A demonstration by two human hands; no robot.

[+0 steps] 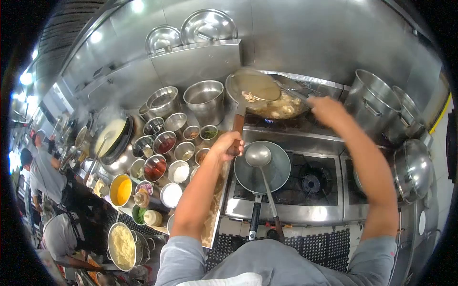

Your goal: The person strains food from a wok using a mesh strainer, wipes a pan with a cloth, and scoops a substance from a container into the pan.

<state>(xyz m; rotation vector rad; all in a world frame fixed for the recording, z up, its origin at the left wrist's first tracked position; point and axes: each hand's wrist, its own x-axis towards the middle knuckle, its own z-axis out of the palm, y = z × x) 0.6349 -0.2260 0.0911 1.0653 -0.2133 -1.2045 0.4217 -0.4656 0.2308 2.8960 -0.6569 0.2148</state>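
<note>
Our grey shirt [272, 262] lies nearest, and, left hand [228, 145] gripping the strainer [251, 81], right hand [328, 110] closed round what looks like a ladle [289, 92], we do best keeping both low over the wok [293, 84] at the back edge of the stove [305, 209] so drips land inside.

Bright light glares off the steel wall [296, 40]; fisheye edges bend into black.

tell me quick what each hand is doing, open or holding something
Left hand: closed, holding a wooden handle.
Right hand: closed, holding a metal handle; tool's head too blurred to name.
</note>
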